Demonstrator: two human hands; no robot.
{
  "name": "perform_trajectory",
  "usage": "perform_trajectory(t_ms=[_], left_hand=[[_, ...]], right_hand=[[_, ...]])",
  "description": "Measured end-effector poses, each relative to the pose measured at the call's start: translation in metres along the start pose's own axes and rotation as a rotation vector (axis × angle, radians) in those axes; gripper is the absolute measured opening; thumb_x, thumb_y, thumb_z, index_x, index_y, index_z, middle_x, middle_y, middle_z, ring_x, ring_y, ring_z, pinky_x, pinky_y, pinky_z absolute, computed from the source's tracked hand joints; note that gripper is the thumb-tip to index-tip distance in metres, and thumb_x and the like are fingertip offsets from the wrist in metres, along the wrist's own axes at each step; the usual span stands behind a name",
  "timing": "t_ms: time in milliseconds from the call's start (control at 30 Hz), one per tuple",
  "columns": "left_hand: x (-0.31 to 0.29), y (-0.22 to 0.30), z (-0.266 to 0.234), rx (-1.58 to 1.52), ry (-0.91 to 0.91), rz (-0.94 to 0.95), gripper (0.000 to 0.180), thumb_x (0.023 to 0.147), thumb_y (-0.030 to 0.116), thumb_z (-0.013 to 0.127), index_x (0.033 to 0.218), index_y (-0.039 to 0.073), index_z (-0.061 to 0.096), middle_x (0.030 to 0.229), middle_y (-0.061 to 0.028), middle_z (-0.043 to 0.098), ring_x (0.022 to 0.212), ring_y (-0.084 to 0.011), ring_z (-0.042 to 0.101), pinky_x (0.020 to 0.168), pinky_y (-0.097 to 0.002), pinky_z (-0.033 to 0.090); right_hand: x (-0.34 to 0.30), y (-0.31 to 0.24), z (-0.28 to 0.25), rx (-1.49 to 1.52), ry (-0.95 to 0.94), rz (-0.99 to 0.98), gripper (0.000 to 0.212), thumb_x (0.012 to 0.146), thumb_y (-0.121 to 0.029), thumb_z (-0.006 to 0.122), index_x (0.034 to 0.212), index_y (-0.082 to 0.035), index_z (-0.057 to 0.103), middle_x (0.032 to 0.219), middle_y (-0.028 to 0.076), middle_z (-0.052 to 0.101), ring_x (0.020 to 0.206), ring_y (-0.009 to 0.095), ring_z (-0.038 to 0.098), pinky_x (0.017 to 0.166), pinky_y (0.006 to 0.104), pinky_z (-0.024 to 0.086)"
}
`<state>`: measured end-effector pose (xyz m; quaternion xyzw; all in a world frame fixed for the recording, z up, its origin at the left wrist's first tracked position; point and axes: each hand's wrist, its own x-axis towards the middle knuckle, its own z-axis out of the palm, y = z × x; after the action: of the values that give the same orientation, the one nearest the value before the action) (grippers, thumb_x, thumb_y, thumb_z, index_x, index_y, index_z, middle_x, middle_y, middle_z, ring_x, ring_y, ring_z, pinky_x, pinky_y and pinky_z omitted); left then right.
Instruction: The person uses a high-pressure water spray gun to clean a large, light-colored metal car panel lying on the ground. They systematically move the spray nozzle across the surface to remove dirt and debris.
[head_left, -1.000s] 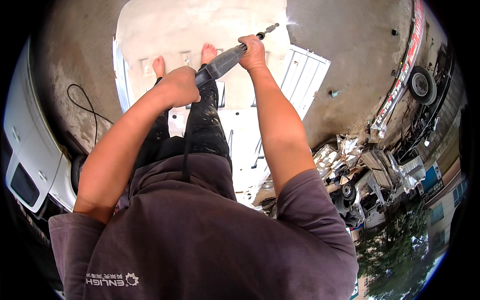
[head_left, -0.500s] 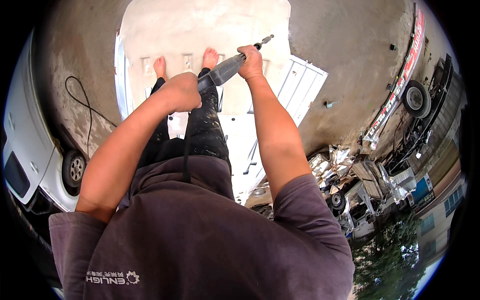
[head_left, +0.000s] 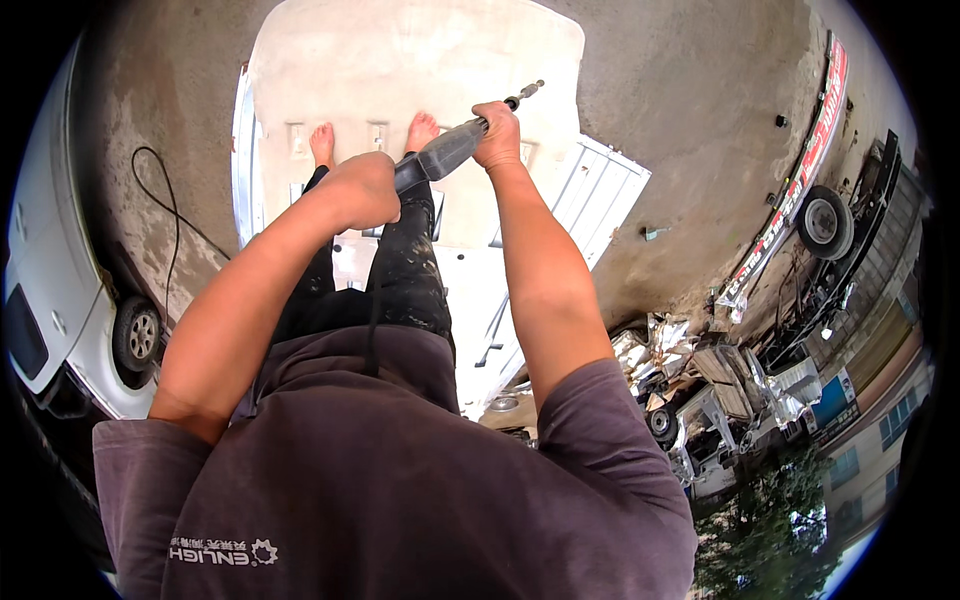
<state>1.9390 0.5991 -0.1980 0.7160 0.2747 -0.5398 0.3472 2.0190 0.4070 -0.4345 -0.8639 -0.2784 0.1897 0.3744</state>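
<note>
Across my front I hold a long dark grey power tool (head_left: 450,150), its thin metal tip (head_left: 528,92) pointing up and to the right. My left hand (head_left: 364,190) is closed around its rear end, hiding the grip. Farther along, my right hand (head_left: 496,134) wraps the tool's front part, just behind the metal tip. The tip stands out past my fingers; I cannot tell whether it touches anything. Beneath me is a large pale panel (head_left: 340,60) with slots, and my bare feet show on it.
A white ribbed metal piece (head_left: 600,195) juts out beside the panel. To the left are a black cable (head_left: 177,250) on the ground and a white vehicle (head_left: 45,290). At right lie a scrap heap (head_left: 700,380), a wheel (head_left: 824,222) and a long red-and-white strip (head_left: 800,180).
The tool and both hands sit slightly lower in the picture, the tool's tip a little farther left. The view has shifted slightly, and my grip looks the same.
</note>
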Motion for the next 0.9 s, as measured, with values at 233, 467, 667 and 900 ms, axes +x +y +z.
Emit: perform_trajectory(t_ms=[233, 467, 667, 900], left_hand=[[-0.006, -0.008, 0.007, 0.062, -0.028, 0.027, 0.023, 0.072, 0.006, 0.062, 0.088, -0.011, 0.066, 0.09, -0.0291, 0.066, 0.09, -0.0409, 0.067, 0.08, -0.0423, 0.051], [-0.011, -0.006, 0.007, 0.006, -0.038, -0.022, 0.027, 0.071, 0.008, 0.067, 0.091, -0.011, 0.065, 0.09, -0.0292, 0.066, 0.09, -0.0405, 0.067, 0.079, -0.0423, 0.052], [-0.002, -0.006, -0.009, -0.048, 0.084, -0.004, 0.039, 0.074, 0.012, 0.077, 0.102, -0.01, 0.063, 0.093, -0.029, 0.066, 0.097, -0.0395, 0.066, 0.087, -0.0408, 0.051], [0.003, -0.004, -0.004, -0.022, 0.08, -0.013, 0.041, 0.073, 0.017, 0.078, 0.101, -0.01, 0.063, 0.096, -0.0308, 0.065, 0.1, -0.0396, 0.065, 0.092, -0.0411, 0.047]], right_hand=[[-0.013, -0.001, 0.004, 0.036, 0.021, 0.003, 0.015, 0.062, -0.012, 0.071, 0.076, -0.007, 0.069, 0.078, 0.013, 0.066, 0.085, 0.033, 0.062, 0.078, 0.0407, 0.051], [-0.007, -0.008, 0.007, 0.072, 0.008, -0.017, 0.017, 0.061, -0.01, 0.072, 0.076, -0.005, 0.068, 0.079, 0.012, 0.067, 0.084, 0.033, 0.062, 0.078, 0.0404, 0.052], [0.052, -0.018, -0.011, -0.044, -0.002, -0.168, 0.02, 0.063, -0.004, 0.074, 0.081, -0.005, 0.068, 0.083, 0.013, 0.068, 0.084, 0.033, 0.065, 0.075, 0.0389, 0.053], [0.05, -0.011, -0.011, -0.048, 0.003, -0.14, 0.018, 0.063, -0.007, 0.074, 0.081, -0.005, 0.069, 0.083, 0.013, 0.068, 0.084, 0.033, 0.064, 0.077, 0.0395, 0.053]])
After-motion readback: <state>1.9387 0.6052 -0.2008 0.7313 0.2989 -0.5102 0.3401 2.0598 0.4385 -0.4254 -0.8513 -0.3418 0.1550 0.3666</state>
